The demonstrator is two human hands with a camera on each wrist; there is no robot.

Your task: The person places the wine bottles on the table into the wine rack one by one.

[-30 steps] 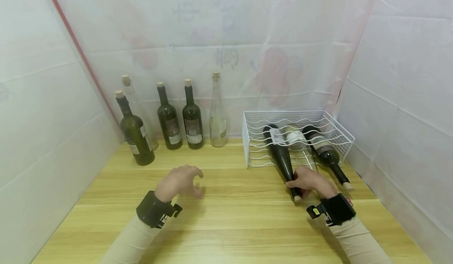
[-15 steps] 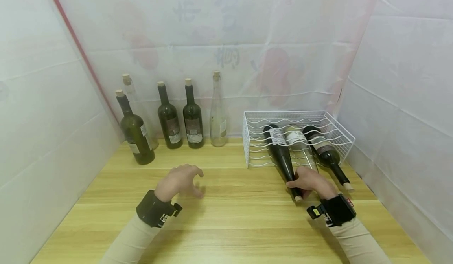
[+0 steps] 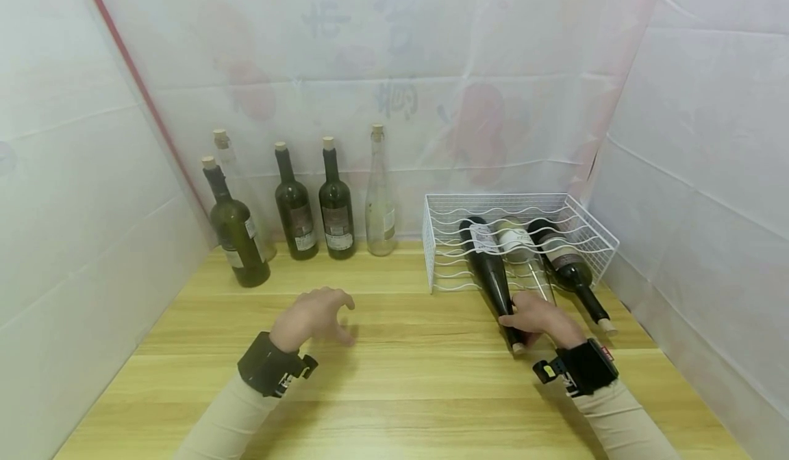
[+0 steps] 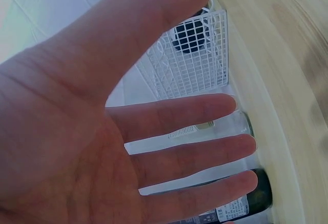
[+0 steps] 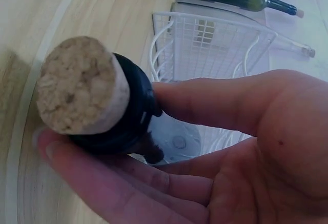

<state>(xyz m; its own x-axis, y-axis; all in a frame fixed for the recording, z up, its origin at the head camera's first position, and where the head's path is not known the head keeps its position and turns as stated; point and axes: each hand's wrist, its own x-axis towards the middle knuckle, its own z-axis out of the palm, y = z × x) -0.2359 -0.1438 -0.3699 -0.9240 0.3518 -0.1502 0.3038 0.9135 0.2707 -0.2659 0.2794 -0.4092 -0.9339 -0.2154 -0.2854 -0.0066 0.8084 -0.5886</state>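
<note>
My right hand point(image 3: 542, 317) grips the neck of a dark wine bottle point(image 3: 491, 273) that lies in a white wire rack point(image 3: 429, 241), its neck pointing toward me. In the right wrist view the bottle's cork point(image 5: 82, 85) faces the camera, with thumb and fingers around the neck. Beside it in the rack lie a clear bottle point(image 3: 516, 241) and another dark bottle point(image 3: 570, 268) with a cork. My left hand point(image 3: 314, 316) hovers above the wooden table, fingers spread and holding nothing; the left wrist view shows the bare palm point(image 4: 92, 167).
Left of the rack several corked bottles stand upright near the back wall: a clear bottle point(image 3: 380, 220), two green bottles point(image 3: 335, 217) point(image 3: 296, 217), a tilted-looking green bottle point(image 3: 238, 241) at far left and a clear one point(image 3: 231, 165) behind it. White sheeting point(image 3: 703, 172) encloses the table point(image 3: 394, 391).
</note>
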